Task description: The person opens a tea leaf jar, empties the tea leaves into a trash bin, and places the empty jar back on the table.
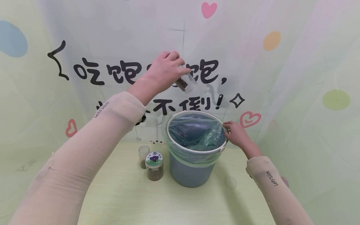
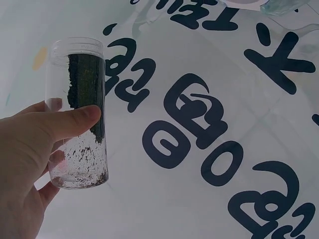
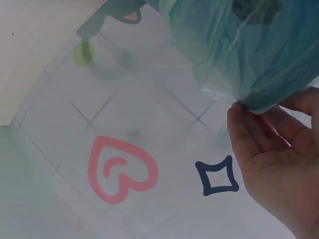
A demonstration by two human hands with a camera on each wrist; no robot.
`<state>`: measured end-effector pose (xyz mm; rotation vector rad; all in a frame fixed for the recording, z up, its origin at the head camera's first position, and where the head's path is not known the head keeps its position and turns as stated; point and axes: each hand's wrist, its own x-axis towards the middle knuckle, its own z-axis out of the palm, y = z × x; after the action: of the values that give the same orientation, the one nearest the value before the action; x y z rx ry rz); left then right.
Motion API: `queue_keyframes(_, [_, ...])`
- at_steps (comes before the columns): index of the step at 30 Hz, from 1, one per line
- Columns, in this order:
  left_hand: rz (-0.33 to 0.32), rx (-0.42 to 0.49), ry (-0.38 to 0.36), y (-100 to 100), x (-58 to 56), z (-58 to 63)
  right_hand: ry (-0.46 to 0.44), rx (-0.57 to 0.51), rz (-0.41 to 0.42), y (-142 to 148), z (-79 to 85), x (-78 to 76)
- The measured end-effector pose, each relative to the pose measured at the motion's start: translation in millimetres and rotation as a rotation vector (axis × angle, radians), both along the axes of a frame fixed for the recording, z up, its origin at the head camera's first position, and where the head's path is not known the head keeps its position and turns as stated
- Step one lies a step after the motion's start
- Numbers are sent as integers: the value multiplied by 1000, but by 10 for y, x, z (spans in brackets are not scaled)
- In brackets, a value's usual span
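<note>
My left hand point(image 1: 166, 70) grips a clear jar point(image 2: 82, 162) high over the bin, its mouth tipped down to the right in the head view. Dark, loose material point(image 2: 85, 82) lies along one side inside the jar, and specks cling near its base. Below stands a blue-grey trash bin point(image 1: 191, 173) with a white rim and a green plastic liner point(image 1: 208, 137) folded over it. At the bin's right edge, my right hand point(image 1: 237, 134) holds the rim with the liner between fingers and thumb. In the right wrist view a dark patch point(image 3: 256, 11) shows through the liner.
Left of the bin stand a jar with a purple-flower lid point(image 1: 154, 168) and, behind it, a smaller translucent jar point(image 1: 143, 151). A clear round lid point(image 1: 231, 182) lies on the pale table point(image 1: 126, 200) to the right. A printed curtain point(image 1: 112, 31) hangs close behind.
</note>
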<state>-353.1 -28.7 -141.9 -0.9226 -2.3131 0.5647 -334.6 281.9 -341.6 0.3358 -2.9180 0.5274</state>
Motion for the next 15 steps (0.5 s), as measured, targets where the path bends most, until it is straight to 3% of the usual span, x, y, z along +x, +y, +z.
queue_keyframes(15, [-6,-75,67,47,-3,-43,1,2,3,0,-1,2])
